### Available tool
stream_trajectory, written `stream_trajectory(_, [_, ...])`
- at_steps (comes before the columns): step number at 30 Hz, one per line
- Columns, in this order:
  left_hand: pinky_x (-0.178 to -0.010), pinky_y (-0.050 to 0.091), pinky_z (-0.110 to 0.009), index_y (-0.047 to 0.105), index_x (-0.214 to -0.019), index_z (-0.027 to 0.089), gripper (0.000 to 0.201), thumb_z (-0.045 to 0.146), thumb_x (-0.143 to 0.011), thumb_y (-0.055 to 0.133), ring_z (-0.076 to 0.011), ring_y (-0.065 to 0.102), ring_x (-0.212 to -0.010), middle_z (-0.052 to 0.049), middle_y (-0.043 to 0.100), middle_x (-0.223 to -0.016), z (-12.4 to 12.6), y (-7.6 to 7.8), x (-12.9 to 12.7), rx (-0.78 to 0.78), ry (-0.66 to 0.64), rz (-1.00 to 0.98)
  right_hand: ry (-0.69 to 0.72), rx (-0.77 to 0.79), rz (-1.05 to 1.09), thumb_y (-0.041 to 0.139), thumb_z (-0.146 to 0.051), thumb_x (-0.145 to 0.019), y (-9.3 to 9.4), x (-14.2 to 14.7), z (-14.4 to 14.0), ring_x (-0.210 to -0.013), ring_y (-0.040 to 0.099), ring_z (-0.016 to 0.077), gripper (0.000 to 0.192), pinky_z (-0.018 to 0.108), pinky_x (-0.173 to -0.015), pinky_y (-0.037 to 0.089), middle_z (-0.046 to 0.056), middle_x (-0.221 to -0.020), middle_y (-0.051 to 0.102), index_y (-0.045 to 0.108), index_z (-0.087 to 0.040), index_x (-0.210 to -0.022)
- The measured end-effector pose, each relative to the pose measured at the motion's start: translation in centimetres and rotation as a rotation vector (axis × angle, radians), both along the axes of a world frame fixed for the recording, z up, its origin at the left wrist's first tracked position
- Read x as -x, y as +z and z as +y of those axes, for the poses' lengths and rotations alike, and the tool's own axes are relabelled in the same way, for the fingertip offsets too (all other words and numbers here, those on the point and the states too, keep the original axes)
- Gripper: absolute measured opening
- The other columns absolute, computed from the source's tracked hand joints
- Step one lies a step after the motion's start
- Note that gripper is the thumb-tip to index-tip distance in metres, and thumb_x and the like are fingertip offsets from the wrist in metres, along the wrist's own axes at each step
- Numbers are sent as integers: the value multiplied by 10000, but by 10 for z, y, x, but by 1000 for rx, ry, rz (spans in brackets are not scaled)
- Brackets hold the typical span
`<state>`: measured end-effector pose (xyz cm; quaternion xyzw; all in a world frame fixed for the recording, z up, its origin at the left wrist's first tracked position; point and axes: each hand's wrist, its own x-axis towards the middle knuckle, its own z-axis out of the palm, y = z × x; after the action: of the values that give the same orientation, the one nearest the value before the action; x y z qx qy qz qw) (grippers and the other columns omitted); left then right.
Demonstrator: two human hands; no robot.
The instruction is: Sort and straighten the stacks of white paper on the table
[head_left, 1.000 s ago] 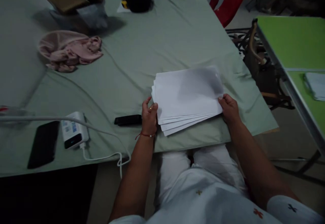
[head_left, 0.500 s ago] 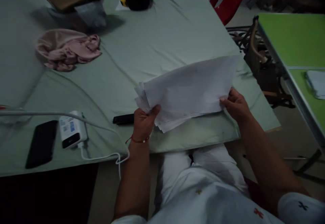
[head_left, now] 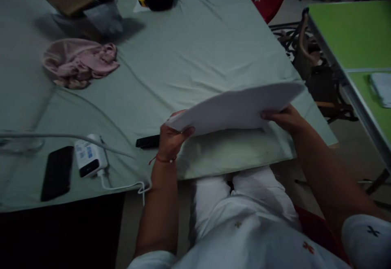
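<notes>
Looking white (dimly lit), the paper (head_left: 232,111) bows

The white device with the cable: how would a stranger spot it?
On the pale green tablecloth, follow the near edge leftward from the left hand. The white device lies there, just right of a flat black slab. Unlike that slab, it has blue markings, a dark end panel and a white cable plugged in.

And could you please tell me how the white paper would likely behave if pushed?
The white paper is probably floppy, since it bows between the left hand and right hand. Its far right corner juts past the right hand, so a push there would likely bend it.
</notes>
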<state>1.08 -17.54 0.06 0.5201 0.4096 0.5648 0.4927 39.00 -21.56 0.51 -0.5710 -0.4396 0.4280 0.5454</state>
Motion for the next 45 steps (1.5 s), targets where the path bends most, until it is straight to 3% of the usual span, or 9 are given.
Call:
stream_trajectory(3, [-814,586,-333,771,-885,160,410,356,-576,957,-208,701,-843,-63,766,-882,4,-16,-7,120,-81,121,67,-56,30,1007,-320,-488,1,9,3,-976,722,290,443,462,-874,637,8,-844,758,743,-253,-838])
stream_trajectory(6, [-808,583,-342,750,-824,162,383,390,-588,947,-206,685,-814,-48,739,-815,3,-26,-8,123,-27,138,120,-89,20,1003,-403,-460,7,13,9,-1013,721,297,439,466,-908,628,6,-864,768,737,-267,-782])
stream_trajectory(13, [-905,562,-356,726,-901,179,488,275,-489,969,-237,680,-920,-49,724,-837,2,-34,-2,102,-8,173,-26,-15,-46,1021,-323,-430,-10,4,8,-979,714,270,537,416,-852,656,41,-942,760,726,-246,-872])
stream_trajectory(19, [-888,569,-345,715,-994,162,601,266,-465,979,-222,688,-922,-69,745,-895,0,-41,-3,200,-81,129,26,36,-8,1002,-269,-473,-23,13,8,-1027,696,286,506,416,-853,649,57,-911,729,704,-238,-881])
stream_trajectory(24, [-1036,532,-387,727,-1096,149,666,407,-526,957,-235,699,-1054,-116,769,-1044,1,-47,-1,216,-113,153,-14,131,-17,978,-412,-482,-22,22,7,-1171,669,287,655,458,-1021,573,76,-1100,745,714,-221,-1050])
stream_trajectory(28, [-1066,518,-375,754,-1073,136,548,519,-695,861,-240,698,-1100,-128,779,-1038,3,-44,-6,170,-20,184,50,175,-64,951,-485,-536,-13,30,6,-1046,692,288,618,430,-899,596,82,-1016,751,704,-197,-1024])
stream_trajectory(34, [-705,585,-285,760,-936,108,543,609,-732,815,-205,705,-815,-91,758,-864,-3,-36,-6,315,12,151,89,223,-157,845,-465,-725,6,31,-3,-634,584,158,346,258,-526,480,21,-670,627,644,-185,-743])
stream_trajectory(40, [-725,594,-285,752,-945,127,517,597,-739,815,-201,716,-829,-93,771,-907,-20,-22,-7,333,20,81,0,278,-17,833,-480,-732,9,33,-14,-654,641,167,369,256,-531,512,54,-766,700,679,-185,-893])
stream_trajectory(45, [-689,596,-299,758,-975,100,550,526,-655,894,-227,725,-812,-116,788,-919,-30,-14,-3,378,-52,226,-14,340,72,886,-478,-663,2,38,-24,-684,668,185,425,269,-542,546,64,-821,747,682,-203,-915])
